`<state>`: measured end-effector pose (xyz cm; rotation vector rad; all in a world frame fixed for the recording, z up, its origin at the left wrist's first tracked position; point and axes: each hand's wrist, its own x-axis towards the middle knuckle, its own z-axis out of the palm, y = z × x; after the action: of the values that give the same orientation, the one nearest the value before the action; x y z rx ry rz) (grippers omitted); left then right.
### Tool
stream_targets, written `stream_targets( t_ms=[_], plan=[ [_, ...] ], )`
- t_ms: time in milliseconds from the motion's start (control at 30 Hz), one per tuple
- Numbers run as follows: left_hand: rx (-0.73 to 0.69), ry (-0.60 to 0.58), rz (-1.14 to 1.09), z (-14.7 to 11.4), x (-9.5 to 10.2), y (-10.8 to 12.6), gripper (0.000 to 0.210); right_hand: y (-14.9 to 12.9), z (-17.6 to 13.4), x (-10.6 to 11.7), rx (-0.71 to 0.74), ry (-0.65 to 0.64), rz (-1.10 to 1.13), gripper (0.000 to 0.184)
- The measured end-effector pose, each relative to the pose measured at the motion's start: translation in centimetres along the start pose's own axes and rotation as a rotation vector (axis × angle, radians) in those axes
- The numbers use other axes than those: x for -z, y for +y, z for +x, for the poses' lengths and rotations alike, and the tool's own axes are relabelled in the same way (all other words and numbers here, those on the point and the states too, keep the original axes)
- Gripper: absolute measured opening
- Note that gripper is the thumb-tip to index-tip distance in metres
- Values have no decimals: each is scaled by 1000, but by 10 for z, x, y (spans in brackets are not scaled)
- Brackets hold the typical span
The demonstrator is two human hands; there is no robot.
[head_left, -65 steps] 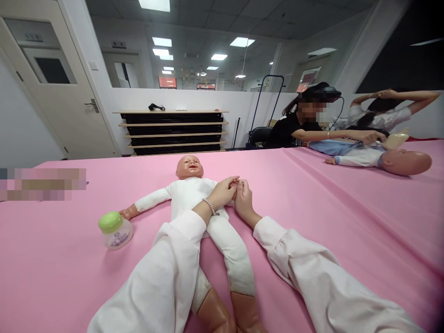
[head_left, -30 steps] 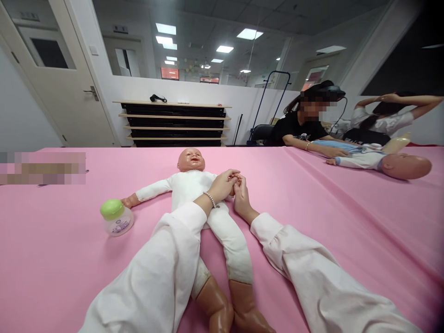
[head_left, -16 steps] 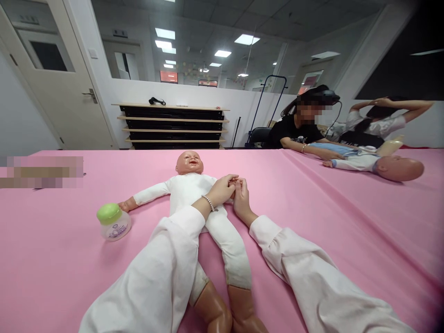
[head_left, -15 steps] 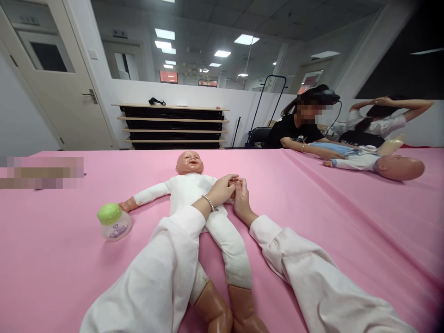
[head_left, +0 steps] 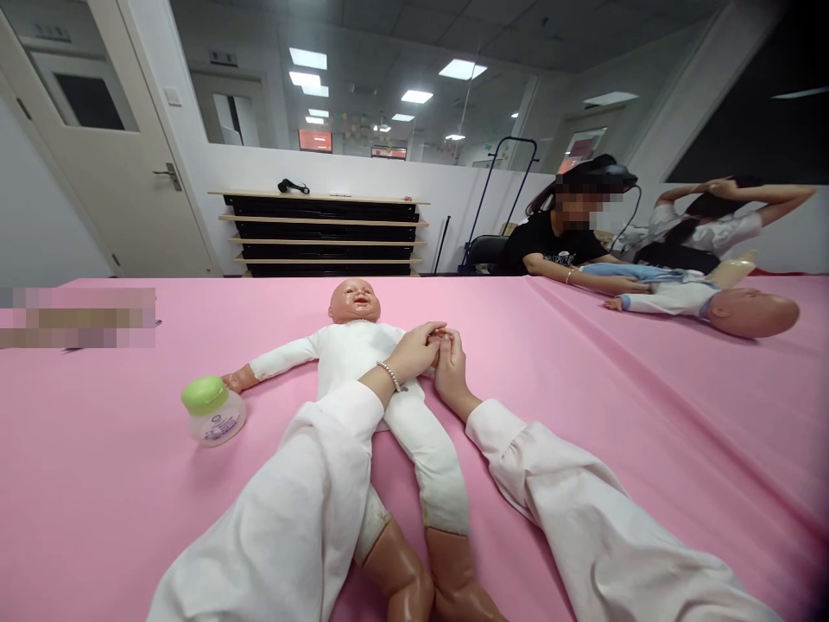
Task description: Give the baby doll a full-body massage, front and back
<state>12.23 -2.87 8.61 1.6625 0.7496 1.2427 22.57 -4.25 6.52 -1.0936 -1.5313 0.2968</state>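
Note:
A baby doll point(head_left: 350, 358) in a white cloth body lies on its back, head away from me and feet toward me. My left hand point(head_left: 418, 350), with a beaded bracelet at its wrist, reaches across the doll's side. Facing it, my right hand point(head_left: 452, 367) is cupped, and the fingertips of both meet. Between them they enclose the doll's hand, which is almost wholly hidden, as is most of that arm. The doll's other arm stretches out to the left, its hand by a clear jar point(head_left: 217, 422) with a green lid.
Pink cloth point(head_left: 129, 484) covers the table. At the far right a person in a black shirt point(head_left: 550, 246) has their hands near another doll point(head_left: 751, 311), with a bottle point(head_left: 734, 269) behind it. A blurred patch point(head_left: 78, 320) hides something at the left edge.
Almost nothing differs. Both hands stay closed together at the same spot, and the view has shifted very slightly.

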Motion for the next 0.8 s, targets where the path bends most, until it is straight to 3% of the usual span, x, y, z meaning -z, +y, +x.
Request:
stream_targets(
  t_ms=[267, 533, 633, 800],
  plan=[
    [-4, 67, 4, 0, 3, 0, 27, 0, -2, 4, 116, -151, -37, 38],
    [-57, 69, 60, -2, 4, 5, 27, -4, -1, 1, 56, -55, -91, 34],
    [-57, 87, 104, -3, 4, 6, 31, 6, 13, 7, -46, 76, -58, 30],
    [-40, 118, 161, -8, 6, 6, 28, 41, 46, 40, -409, 391, -196, 18]
  ],
)
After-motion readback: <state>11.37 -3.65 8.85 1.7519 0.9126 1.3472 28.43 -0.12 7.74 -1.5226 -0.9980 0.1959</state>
